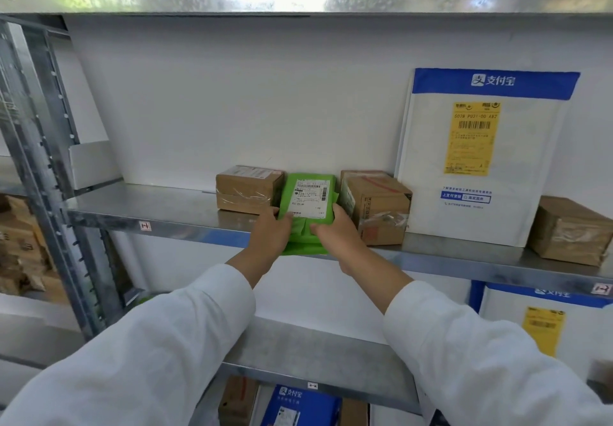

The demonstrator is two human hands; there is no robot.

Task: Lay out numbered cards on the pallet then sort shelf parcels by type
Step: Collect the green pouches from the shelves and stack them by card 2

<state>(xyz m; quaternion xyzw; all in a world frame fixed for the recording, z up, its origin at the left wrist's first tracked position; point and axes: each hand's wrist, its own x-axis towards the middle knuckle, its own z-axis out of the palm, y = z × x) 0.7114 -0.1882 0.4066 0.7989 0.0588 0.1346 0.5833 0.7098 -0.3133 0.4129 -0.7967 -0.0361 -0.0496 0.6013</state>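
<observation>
On the shelf (185,206), left hand (270,231) and right hand (335,231) grip a green parcel (306,200) between two boxes; best drawn straight out, clear of both.

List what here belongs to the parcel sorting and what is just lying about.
In the job: green parcel, gripped by left hand and right hand; left brown box; right brown box; blue-and-white mailer; far-right brown box.
Just there: metal shelf; shelf tag; white back panel.
</observation>
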